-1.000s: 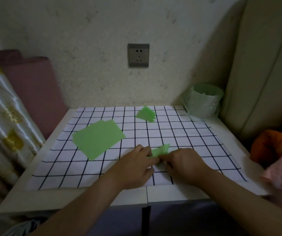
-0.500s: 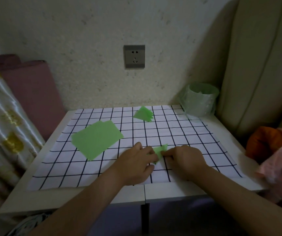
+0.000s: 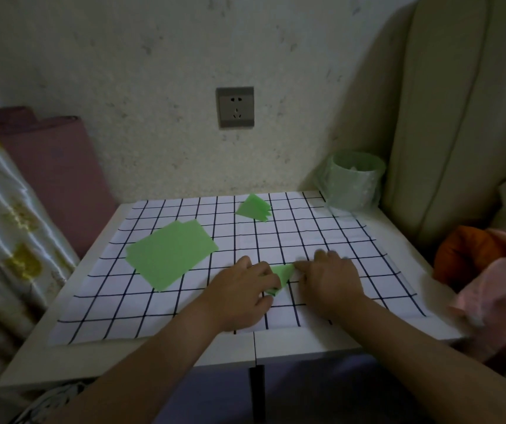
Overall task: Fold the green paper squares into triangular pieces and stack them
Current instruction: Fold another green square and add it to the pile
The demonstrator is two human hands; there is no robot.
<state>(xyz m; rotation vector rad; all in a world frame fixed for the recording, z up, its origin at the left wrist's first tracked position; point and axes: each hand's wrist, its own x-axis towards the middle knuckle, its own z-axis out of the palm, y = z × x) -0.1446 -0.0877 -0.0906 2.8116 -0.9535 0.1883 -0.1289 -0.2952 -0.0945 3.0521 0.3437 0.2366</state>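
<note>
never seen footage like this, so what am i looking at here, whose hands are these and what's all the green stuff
There is no machine here. A person wears a camera on the head, so the single view looks forward and down at their own arms. The left hand and right hand hold a small green piece between them, partly folded, on a checked cloth over a white table. Flat green sheets lie to the left. Further back is a pile of folded triangles. A green bin stands at the far right corner.
</note>
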